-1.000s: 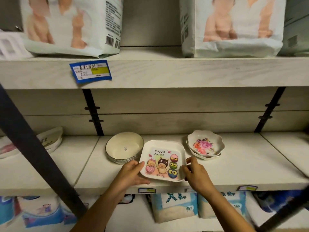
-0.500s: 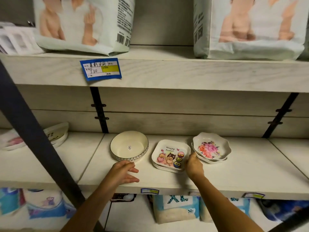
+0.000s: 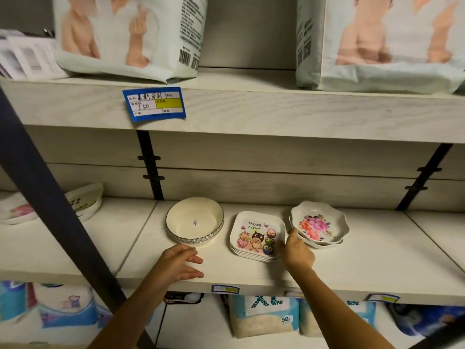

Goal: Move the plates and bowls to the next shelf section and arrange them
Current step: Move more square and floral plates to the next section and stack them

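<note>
On the middle shelf section (image 3: pixel 377 268) stand three stacks in a row. At the left is a stack of round cream bowls (image 3: pixel 195 221), in the centre a stack of square "Happy Easter" plates (image 3: pixel 256 233), and at the right a stack of scalloped floral bowls (image 3: pixel 319 224). My right hand (image 3: pixel 298 251) touches the right edge of the square plates with its fingertips, between them and the floral bowls. In front of the round bowls my left hand (image 3: pixel 180 264) rests on the shelf with straight fingers, holding nothing.
More plates (image 3: pixel 83 202) lie in the shelf section to the left, partly behind a dark slanted bar (image 3: pixel 50 210). Large white packs (image 3: pixel 125 36) sit on the shelf above and blue packs (image 3: pixel 264 316) on the one below. Black brackets (image 3: pixel 151 167) mark the section borders.
Both hands set the square Easter plate down on its stack. My left hand let go and drew back toward the shelf front. My right hand stays at the plate's right edge.
</note>
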Demonstrator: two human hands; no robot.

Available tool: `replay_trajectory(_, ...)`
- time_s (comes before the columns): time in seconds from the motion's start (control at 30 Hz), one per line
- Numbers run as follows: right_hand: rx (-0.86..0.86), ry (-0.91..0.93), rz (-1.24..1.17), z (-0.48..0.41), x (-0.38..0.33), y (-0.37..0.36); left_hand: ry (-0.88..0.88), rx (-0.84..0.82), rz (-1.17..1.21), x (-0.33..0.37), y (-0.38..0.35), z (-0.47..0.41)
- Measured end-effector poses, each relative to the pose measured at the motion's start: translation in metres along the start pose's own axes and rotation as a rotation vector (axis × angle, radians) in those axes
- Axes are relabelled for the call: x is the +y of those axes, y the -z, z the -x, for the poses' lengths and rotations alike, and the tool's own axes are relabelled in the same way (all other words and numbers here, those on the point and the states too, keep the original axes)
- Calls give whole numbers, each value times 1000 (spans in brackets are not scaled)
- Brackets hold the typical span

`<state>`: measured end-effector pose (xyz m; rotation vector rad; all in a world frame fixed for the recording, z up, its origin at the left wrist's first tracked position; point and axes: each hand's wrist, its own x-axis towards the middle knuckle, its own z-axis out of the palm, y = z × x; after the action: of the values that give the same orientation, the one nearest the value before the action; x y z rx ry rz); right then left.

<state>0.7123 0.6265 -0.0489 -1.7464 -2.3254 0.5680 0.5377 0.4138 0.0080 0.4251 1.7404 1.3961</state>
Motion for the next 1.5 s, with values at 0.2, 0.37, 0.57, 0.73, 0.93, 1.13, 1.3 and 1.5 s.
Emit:
replay_trajectory(0.2, -62, 208, -322, 37, -12, 24, -65, -6, -15, 8, 14, 13)
replay_trajectory(0.37, -138, 452, -488, 80, -51, 44, -206, -80, -84, 9, 43, 33)
replay_trajectory(0.57, -209, 650, -449, 138, -121, 54, -253, -97, -86, 10, 100, 51)
replay_trajectory(0.73, -236, 709, -481, 192, -190, 23, -266, -136, -52, 1, 180, 63)
replay_trajectory(0.93, -301, 721, -534, 247, -292, -42, -258, -105, -106, 0, 307, 69)
replay_trajectory(1.13, -368, 703, -508, 268, -369, -74, -227, -3, -122, 7, 394, 62)
replay_trajectory(1.3, -391, 712, -446, 258, -407, -97, -205, 65, -66, 2, 440, 45)
replay_trajectory(1.5, -383, 657, -422, 251, -451, -128, -102, 108, -35, -11, 501, 20)
